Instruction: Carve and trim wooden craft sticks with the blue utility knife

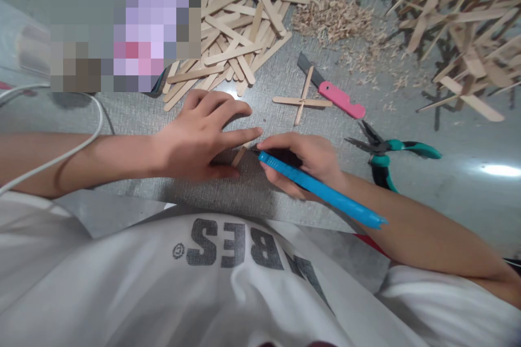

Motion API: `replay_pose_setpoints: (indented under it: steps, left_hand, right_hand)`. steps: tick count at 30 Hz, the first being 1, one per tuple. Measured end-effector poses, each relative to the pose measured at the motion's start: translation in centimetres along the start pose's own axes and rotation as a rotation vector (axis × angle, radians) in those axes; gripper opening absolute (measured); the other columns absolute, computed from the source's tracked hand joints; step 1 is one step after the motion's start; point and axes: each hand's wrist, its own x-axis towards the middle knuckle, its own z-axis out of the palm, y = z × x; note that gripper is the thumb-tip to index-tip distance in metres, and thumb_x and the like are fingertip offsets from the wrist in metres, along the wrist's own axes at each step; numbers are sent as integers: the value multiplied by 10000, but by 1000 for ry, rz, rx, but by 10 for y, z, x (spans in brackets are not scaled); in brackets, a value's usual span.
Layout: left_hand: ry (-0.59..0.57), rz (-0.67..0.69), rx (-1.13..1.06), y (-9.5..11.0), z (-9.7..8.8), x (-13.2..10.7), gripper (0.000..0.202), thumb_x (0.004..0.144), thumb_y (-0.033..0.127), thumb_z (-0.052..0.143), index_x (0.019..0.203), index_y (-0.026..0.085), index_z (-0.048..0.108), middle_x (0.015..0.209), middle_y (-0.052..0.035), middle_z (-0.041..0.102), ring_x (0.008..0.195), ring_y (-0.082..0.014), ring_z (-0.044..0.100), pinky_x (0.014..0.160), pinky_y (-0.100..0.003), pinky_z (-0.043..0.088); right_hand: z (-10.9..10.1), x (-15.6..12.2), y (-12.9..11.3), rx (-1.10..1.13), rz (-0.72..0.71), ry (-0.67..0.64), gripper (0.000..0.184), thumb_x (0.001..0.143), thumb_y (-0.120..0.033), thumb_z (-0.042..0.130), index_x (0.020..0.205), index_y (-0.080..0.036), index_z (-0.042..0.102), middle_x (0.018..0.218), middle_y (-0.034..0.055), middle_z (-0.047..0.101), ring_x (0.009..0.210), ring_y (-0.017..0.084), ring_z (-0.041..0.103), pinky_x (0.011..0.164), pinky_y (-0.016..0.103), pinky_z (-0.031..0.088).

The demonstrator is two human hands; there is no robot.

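Observation:
My right hand (303,160) grips a blue utility knife (321,190) low over the table, its handle slanting back over my right forearm. The dark blade tip points left, close to a short wooden craft stick (239,157); whether it touches the wood I cannot tell. My left hand (203,133) lies over the table with fingers spread, steadying that stick between index finger and thumb. Part of the stick is hidden by the index finger. Just beyond my hands, two crossed craft sticks (302,102) lie by a pink-handled cutter (342,99) with a grey blade.
Pliers with green and black handles (380,146) lie spread on the right. At the back are a heap of craft sticks (232,27), a pile of wood shavings (336,16) and many crossed sticks (459,27). A white cable (100,114) passes over my left forearm.

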Motion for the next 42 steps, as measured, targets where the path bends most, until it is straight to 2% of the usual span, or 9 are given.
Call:
replay_pose_setpoints:
  steps: [4,9,13,16,21,29,32,36,42]
  left_hand:
    - [25,13,2,-1,1,0,825,1028,663,855,1731,355,552,1704,-169,634,1532,-422,576,1180,-620,475]
    - [-5,-13,-27,-2,-2,0,800,1028,643,853,1735,392,576,1736,-130,624,1554,-415,574,1222,-619,469]
    - [-2,-5,-33,-3,-3,0,828,1019,659,867,1747,392,576,1729,-137,630,1555,-422,575,1220,-637,486]
    - [-16,-8,-19,-3,-3,-1,831,1027,664,858,1757,406,555,1732,-131,626,1556,-417,568,1222,-649,489]
    - [-1,25,13,-2,-2,0,850,1034,664,860,1754,359,526,1728,-148,614,1533,-400,562,1207,-627,497]
    - [-19,11,11,-2,-4,2,785,1093,770,720,1739,358,552,1725,-137,610,1520,-392,561,1226,-605,464]
    - [-8,23,31,-3,-4,2,732,1130,739,679,1745,368,544,1726,-113,619,1507,-367,572,1224,-575,466]
    - [22,33,50,-3,-2,2,772,1084,766,741,1716,367,550,1687,-124,654,1484,-378,598,1181,-579,485]
    - [-39,-10,-6,-3,-3,1,781,1079,699,778,1759,416,519,1762,-110,609,1580,-389,559,1260,-577,443]
  right_hand:
    - [-2,2,3,-21,-52,-14,237,1075,-230,750,1303,-291,746,1011,16,907,787,183,864,749,292,697]
    - [-2,4,7,-12,-79,5,199,1083,-264,780,1278,-297,766,983,34,883,804,201,844,784,331,717]
    - [1,3,8,26,-34,50,309,1080,-307,784,1387,-287,753,1087,54,895,873,207,869,839,330,725]
    - [1,4,8,39,-61,31,359,1079,-258,769,1435,-297,737,1148,54,902,913,200,884,862,310,727]
    - [-4,8,9,24,-162,-36,265,1121,-196,713,1365,-300,722,1073,50,882,893,184,859,817,291,715]
    - [-3,8,8,19,-154,-28,233,1130,-200,715,1344,-293,717,1067,48,879,880,182,850,820,297,715]
    - [-3,7,8,14,-140,-23,227,1125,-219,718,1336,-305,720,1039,38,874,853,187,847,798,304,712]
    - [-4,6,8,13,-123,-31,216,1130,-250,706,1334,-318,718,1031,35,875,835,196,848,764,320,706]
    - [-3,2,8,17,-74,-24,199,1124,-268,740,1316,-319,741,1080,43,902,881,203,872,765,327,716]
